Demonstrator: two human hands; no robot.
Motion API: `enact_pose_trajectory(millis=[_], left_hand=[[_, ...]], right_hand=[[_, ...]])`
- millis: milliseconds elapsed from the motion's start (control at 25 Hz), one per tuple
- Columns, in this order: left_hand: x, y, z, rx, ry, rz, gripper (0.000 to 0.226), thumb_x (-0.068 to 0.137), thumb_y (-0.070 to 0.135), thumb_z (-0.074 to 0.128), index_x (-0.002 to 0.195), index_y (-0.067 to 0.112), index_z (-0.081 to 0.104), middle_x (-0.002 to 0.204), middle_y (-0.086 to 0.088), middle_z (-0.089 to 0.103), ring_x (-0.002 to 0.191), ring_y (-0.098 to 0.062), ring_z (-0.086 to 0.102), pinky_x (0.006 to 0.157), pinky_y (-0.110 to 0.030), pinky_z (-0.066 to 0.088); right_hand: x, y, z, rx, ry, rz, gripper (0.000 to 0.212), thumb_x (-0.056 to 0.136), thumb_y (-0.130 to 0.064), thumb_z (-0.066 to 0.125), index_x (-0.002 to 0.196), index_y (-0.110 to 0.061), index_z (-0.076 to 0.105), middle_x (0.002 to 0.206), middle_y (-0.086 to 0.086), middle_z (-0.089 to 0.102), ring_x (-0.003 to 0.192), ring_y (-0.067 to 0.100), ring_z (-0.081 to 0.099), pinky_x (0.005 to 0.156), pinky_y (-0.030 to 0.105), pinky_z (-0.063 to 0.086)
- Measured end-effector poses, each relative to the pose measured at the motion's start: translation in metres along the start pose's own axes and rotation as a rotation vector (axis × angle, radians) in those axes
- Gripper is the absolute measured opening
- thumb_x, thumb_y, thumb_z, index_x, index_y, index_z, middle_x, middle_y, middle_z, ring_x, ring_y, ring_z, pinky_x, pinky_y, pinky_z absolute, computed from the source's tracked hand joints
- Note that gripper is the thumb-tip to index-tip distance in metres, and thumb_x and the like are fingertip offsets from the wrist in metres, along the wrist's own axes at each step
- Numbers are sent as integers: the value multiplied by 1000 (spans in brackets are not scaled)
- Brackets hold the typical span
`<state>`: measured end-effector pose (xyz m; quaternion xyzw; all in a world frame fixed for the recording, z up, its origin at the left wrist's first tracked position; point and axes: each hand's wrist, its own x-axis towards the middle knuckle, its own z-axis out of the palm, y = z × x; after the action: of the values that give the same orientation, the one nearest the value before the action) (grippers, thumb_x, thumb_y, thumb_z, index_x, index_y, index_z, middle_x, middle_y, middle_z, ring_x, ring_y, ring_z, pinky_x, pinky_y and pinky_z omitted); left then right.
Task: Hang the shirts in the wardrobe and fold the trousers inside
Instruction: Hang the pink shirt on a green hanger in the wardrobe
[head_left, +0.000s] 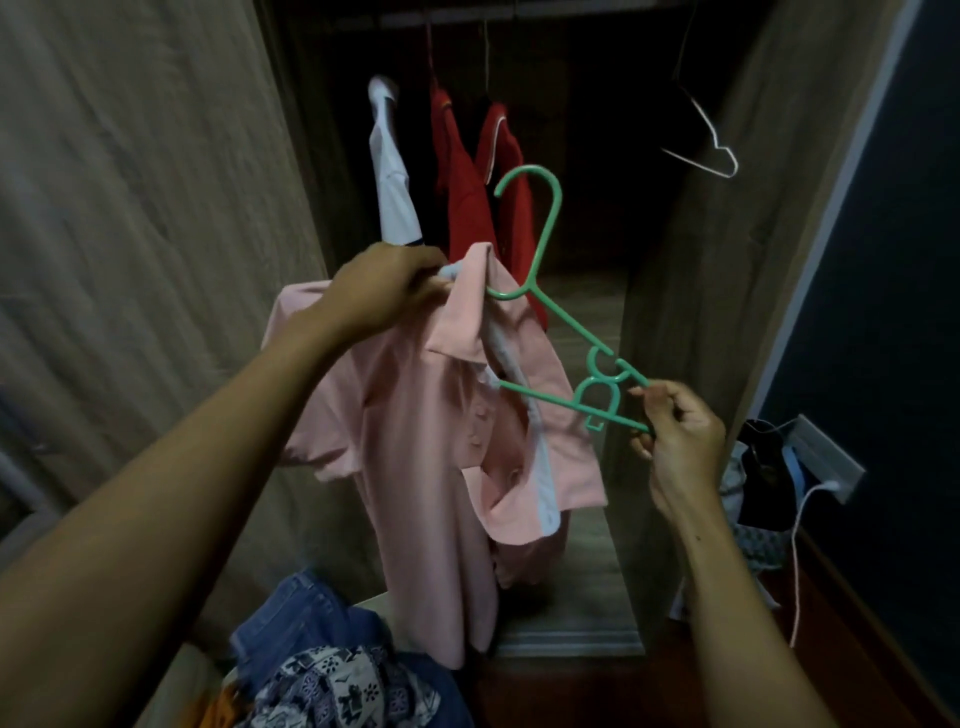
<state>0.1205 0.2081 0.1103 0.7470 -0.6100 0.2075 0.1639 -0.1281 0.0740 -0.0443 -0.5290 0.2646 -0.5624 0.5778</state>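
The left hand (382, 291) is clenched on the collar of the pink shirt (431, 447), which droops below it. The right hand (680, 441) pinches the outer end of the green hanger (550, 312), its other arm tucked inside the neck, before the open wardrobe (691, 291).

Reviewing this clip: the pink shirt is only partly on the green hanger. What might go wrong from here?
1. Only one arm of the green hanger sits inside the pink shirt; the right hand pinches the bare end, so the shirt may slide off when lifted.
2. The left hand grips only the collar, which could leave it bunched or crooked.
3. The red shirts hang close behind, so the hook could snag them.
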Motion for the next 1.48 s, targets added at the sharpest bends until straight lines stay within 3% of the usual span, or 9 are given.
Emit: enact_pose_trajectory(millis=[160, 320, 440, 640, 840, 1120, 1240, 1360, 1480], left_hand=[[-5, -5, -5, -105, 146, 3, 29, 84, 55, 36, 79, 28, 45, 75, -3, 56, 76, -33, 60, 62, -38, 42], [-6, -10, -12, -163, 163, 29, 45, 85, 52, 34, 83, 11, 51, 76, -1, 52, 71, -25, 52, 61, -32, 31], [-10, -15, -14, -177, 163, 7, 44, 88, 46, 37, 92, 6, 56, 81, -7, 59, 74, -22, 54, 64, -33, 34], [-33, -38, -10, -92, 241, -60, 22, 88, 30, 44, 96, 15, 58, 85, -7, 65, 76, -26, 60, 63, -36, 44], [-47, -54, 1, 49, 324, -66, 12, 88, 20, 57, 100, 19, 57, 85, -6, 62, 76, -29, 59, 62, -38, 43], [-66, -54, 13, 497, 370, -35, 17, 84, 26, 60, 99, 18, 57, 78, -10, 56, 70, -32, 53, 62, -40, 30], [-60, -41, 12, 479, 389, -112, 21, 87, 29, 46, 96, 18, 61, 77, -10, 58, 70, -33, 55, 62, -41, 34], [-50, -27, 2, 219, 445, -281, 24, 86, 29, 48, 96, 18, 67, 85, -13, 67, 79, -37, 62, 62, -42, 44], [-47, -19, -5, -6, 504, -370, 29, 85, 35, 49, 105, 24, 68, 97, -12, 71, 92, -35, 64, 68, -38, 47]], right_hand=[[12, 10, 7, 320, -13, 114, 20, 93, -34, 49, 112, -30, 53, 93, -6, 55, 60, 8, 47, 49, 23, 36], [2, 56, 17, -89, -264, 413, 46, 94, -37, 51, 136, -22, 43, 126, -1, 56, 105, 22, 59, 78, 34, 48], [3, 62, 27, -243, -239, 335, 23, 87, -23, 63, 100, -4, 64, 88, 10, 68, 86, 28, 63, 74, 38, 50], [36, 15, 36, 228, 127, 244, 19, 91, -15, 58, 72, -13, 60, 62, 3, 64, 57, 13, 59, 54, 25, 51], [49, -35, 48, 193, 178, 120, 21, 90, -19, 61, 70, -13, 58, 70, 8, 56, 72, 23, 55, 69, 40, 49], [56, -83, 64, -4, 117, -100, 17, 88, -26, 63, 73, -17, 61, 67, 2, 56, 62, 15, 53, 54, 31, 44], [47, -99, 82, 23, -27, -194, 22, 85, -23, 65, 65, -19, 56, 56, 1, 50, 49, 12, 46, 45, 23, 38], [28, -110, 93, 71, -438, -180, 22, 85, -14, 65, 66, -13, 53, 47, -1, 47, 34, 8, 39, 35, 17, 33], [17, -110, 97, -30, -720, -56, 33, 85, -37, 57, 80, -6, 64, 57, 4, 55, 44, 12, 49, 42, 22, 43]])
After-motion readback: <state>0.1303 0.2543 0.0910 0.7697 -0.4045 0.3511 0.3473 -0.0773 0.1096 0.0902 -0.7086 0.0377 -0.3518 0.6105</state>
